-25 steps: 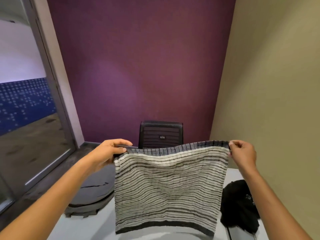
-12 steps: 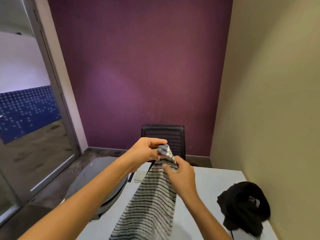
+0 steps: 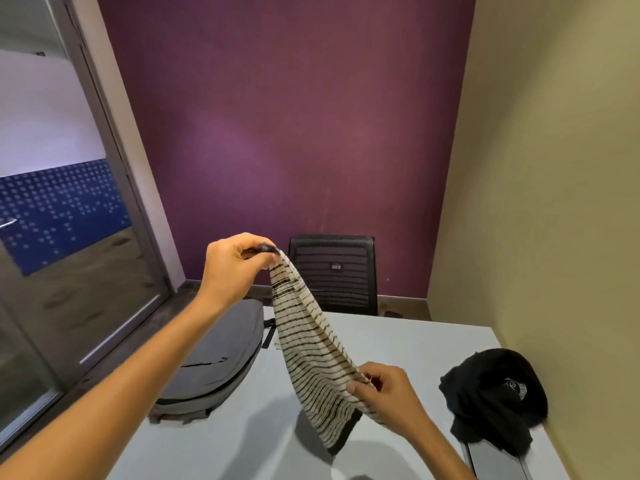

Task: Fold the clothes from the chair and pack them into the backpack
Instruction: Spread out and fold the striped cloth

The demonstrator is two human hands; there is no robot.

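Observation:
A white garment with thin black stripes (image 3: 313,344) hangs folded in half lengthwise above the table. My left hand (image 3: 233,263) pinches its top corners, held high. My right hand (image 3: 382,386) pinches the garment's right edge near its dark bottom hem. A grey backpack (image 3: 211,362) lies flat on the table's left side, partly behind my left forearm. A crumpled black garment (image 3: 495,393) with a small white logo sits at the table's right side.
The light grey table (image 3: 408,344) stretches to the beige wall on the right. A black mesh chair (image 3: 334,271) stands behind the table against the purple wall. A glass door fills the left side. A grey flat object (image 3: 495,460) lies under the black garment.
The garment went from spread wide to folded in half. My left hand now holds both top corners, and my right hand slid down its edge to near the hem.

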